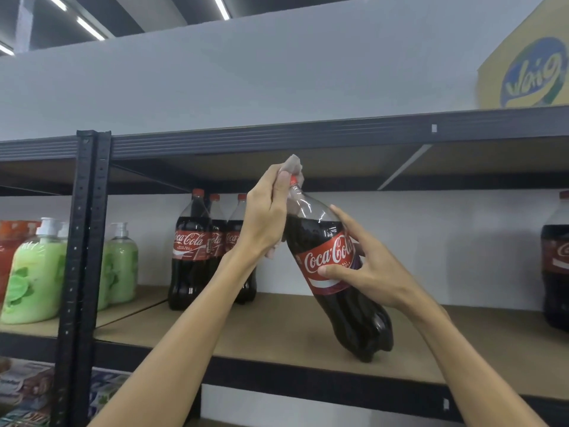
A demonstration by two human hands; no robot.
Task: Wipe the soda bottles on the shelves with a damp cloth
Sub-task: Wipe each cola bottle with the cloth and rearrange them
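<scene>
Left hand (267, 217): gripping cloth (293, 165) over the cap.
Right hand (368, 266): fingers wrapping bottle (334, 269) — tilting on shelf (277, 328).

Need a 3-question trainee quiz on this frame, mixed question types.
1. True or false: the held Coca-Cola bottle stands upright on the shelf.
2. The left hand holds the cloth at the bottle's: A cap, B label, C base.
3. Fill in: the right hand grips the bottle at its ____.

Key: 1 false, it is tilted; 2 A; 3 label.
</scene>
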